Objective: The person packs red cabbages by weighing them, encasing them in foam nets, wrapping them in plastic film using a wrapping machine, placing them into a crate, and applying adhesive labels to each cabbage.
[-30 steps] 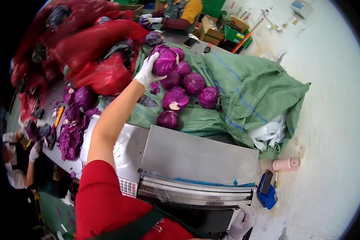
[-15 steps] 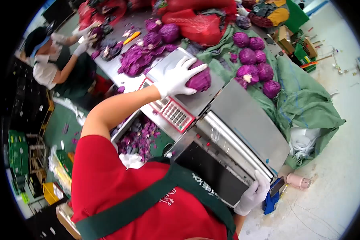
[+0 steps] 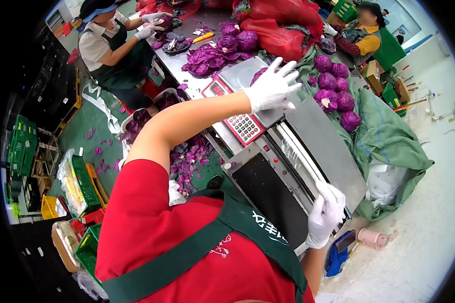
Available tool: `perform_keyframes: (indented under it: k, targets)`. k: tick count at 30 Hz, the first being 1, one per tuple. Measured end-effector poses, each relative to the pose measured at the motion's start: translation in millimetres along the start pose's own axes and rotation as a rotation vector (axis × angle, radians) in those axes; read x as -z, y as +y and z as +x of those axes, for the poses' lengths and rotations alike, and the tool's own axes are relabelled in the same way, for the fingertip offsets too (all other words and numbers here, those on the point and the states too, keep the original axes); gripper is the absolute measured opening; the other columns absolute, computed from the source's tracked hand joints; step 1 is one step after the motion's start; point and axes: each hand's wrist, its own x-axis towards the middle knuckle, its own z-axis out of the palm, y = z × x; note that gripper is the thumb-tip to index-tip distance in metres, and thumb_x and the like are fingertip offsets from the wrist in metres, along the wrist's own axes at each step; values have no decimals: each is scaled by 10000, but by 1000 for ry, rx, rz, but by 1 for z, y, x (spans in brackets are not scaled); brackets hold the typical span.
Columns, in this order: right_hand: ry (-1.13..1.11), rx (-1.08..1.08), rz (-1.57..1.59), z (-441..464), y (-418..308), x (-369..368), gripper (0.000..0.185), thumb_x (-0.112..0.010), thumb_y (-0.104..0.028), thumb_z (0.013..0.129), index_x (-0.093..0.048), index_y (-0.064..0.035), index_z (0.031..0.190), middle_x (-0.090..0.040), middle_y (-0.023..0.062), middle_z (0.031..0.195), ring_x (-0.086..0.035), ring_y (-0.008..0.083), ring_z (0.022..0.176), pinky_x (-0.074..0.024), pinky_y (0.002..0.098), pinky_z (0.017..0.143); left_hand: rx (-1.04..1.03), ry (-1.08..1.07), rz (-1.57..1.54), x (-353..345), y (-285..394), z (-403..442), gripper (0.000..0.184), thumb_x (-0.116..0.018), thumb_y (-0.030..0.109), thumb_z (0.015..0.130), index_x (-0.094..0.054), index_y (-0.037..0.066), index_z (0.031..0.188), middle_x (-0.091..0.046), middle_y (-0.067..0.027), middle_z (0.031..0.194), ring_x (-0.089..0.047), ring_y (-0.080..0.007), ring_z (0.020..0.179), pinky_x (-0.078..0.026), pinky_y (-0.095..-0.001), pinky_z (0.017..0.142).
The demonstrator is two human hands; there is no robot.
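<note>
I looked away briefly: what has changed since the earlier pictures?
The left hand brought a cabbage left from the green sack onto the scale and, now spread open, has apparently let go. The right hand stayed at the wrapping machine, the other cabbages on the sack.

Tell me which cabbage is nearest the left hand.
The cabbage on the scale, partly hidden by the left hand; the others are off the scale.

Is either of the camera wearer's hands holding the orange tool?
No; the orange tool lies beside the purple leaves, while the left hand is spread open and the right hand is well away.
</note>
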Motion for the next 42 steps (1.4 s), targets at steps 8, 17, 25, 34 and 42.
perform_keyframes:
  k: [8,17,25,34,42]
  targets:
    - [-207,341,111,75,-81,-91,418,-502,-321,916,-595,-68,1235,-572,145,1271,-448,369,1266,-274,614,1033,-67,254,-225,21,140,87,614,-637,525,752,-623,49,1139,-576,-138,1176,-416,-353,1268,-277,-579,1056]
    - [-259,343,-110,65,-12,-42,604,-567,-409,864,-418,-186,1405,-414,122,1435,-312,367,1365,-249,664,1026,-83,-54,-302,58,163,123,437,-645,397,782,-674,42,1034,-646,-148,1041,-513,-344,1158,-387,-476,989]
    - [327,-249,-317,-6,303,84,197,-586,-138,803,-647,-59,973,-625,144,1016,-585,343,933,-470,417,810,91,-82,-640,87,44,66,301,-595,112,877,-608,10,1159,-618,-130,1179,-543,-286,1161,-385,-362,1010]
    - [52,-833,-696,4,515,109,240,-626,-241,795,-705,-175,1012,-629,159,1053,-616,338,960,-496,435,854,613,-342,-1018,102,55,22,426,-577,226,948,-525,-48,1270,-610,-112,1151,-557,-170,1076,-395,-294,972]
    - [641,-506,-231,32,449,157,166,-655,-169,836,-633,-31,924,-621,129,887,-608,273,821,-480,348,757,658,-240,-1043,121,67,6,378,-544,206,970,-534,-38,1259,-620,-68,1085,-558,-136,1024,-392,-277,956]
